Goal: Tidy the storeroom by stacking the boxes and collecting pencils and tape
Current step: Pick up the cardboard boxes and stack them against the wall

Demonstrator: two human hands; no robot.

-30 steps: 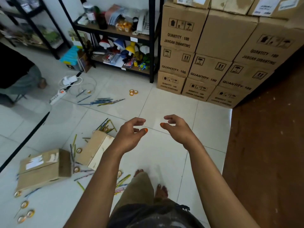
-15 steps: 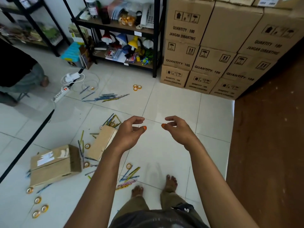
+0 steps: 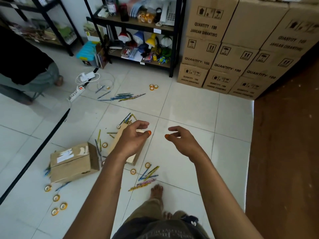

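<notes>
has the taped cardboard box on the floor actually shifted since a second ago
Cannot tell. The taped cardboard box sits differently in frame, but the tape rolls beside it moved alike, so the camera shifted.

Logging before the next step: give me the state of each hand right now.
Left hand: open, fingers loosely curled, holding nothing.
Right hand: open, fingers loosely curled, holding nothing.

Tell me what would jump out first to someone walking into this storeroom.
Two bare hands, the left hand and right hand, hang empty over white floor tiles littered with coloured pencils and small yellow tape rolls. A tipped brown cardboard box lies lower left; a wall of stacked printed cartons fills the upper right.
</notes>
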